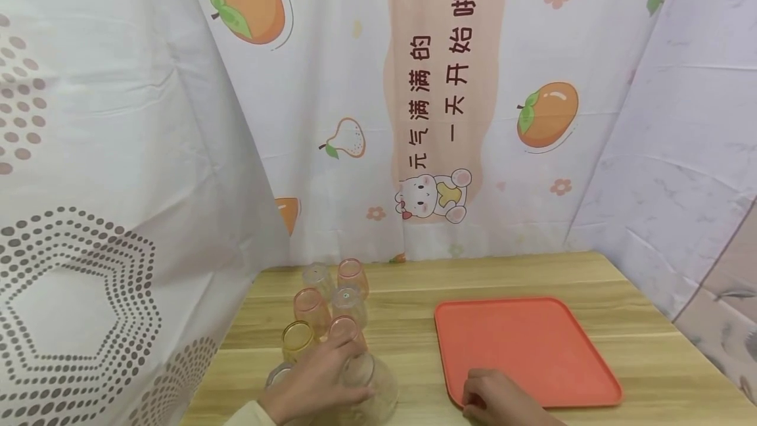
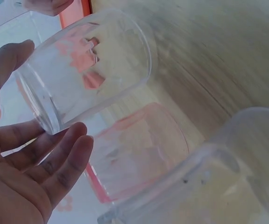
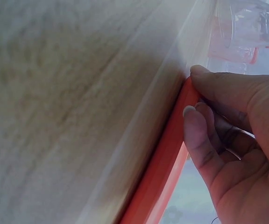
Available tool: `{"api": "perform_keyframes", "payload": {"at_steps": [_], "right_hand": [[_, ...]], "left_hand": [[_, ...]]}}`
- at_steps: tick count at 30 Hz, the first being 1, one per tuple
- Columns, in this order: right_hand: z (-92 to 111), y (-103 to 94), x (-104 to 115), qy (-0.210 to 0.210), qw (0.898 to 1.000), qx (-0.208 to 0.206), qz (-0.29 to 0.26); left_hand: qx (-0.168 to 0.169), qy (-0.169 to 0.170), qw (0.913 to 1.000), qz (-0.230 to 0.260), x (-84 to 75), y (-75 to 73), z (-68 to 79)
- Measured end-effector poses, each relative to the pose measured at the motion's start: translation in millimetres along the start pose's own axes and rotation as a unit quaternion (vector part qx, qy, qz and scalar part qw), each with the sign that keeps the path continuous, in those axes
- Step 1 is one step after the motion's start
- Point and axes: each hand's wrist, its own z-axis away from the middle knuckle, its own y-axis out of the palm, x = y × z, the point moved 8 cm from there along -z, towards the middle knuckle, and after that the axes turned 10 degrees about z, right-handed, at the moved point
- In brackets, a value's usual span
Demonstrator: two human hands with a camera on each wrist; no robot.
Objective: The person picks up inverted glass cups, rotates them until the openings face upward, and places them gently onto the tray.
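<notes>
Clock face laid flat on the table (image 1: 408,347), 12 toward the curtain (image 1: 331,71), me at 6. The clear glass (image 2: 90,65) is at 8, mouth turned down, in my left hand (image 1: 319,380): thumb on one side of its thick base, fingertips on the other, a light pinch with the lower fingers a little spread. Whether its rim touches the wood, I cannot tell. The red tray (image 1: 526,340) lies at 3; my right hand (image 1: 503,400) pinches the edge near its 7 o'clock corner, fingers curled.

Method notes. Close neighbours matter most: a pink glass (image 1: 344,329) stands at about 12 from the held one and a yellow glass (image 1: 298,342) at about 10, so any lift should go straight up until the rim clears their tops, and only then sideways. Set the thumb squarely opposite the fingertips, since the smooth base (slick even under dry skin, I would guess) could swivel in so light a pinch. Hold the mouth level. On the tray, steady the edge without bearing down, or the far side may tip. Clear walls fade against the wood; judge the rim's place from the base, not the outline
</notes>
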Motion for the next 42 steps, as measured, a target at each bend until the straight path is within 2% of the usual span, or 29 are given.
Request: {"api": "perform_keyframes", "payload": {"at_steps": [5, 14, 26, 35, 42], "right_hand": [[0, 0.2, 1, -0.007, 1.0, -0.006, 0.006], [-1, -0.6, 3, -0.012, 1.0, -0.002, 0.004], [-2, 2.0, 2, -0.007, 1.0, 0.02, 0.005], [-2, 0.4, 2, 0.002, 1.0, 0.026, -0.012], [-2, -1.2, 0, 0.008, 0.999, 0.021, -0.03]], "left_hand": [[-0.022, -0.007, 0.9996, -0.016, -3.2, -1.7, -3.0], [-0.009, -0.068, 0.9976, 0.0, 2.1, 6.4, -3.3], [-0.016, -0.06, 0.9976, 0.029, 0.1, 17.5, -8.3], [-0.028, -0.092, 0.9937, 0.057, 5.0, 25.9, -7.8], [-0.032, -0.098, 0.991, 0.085, 4.1, 29.7, -10.8]]}}
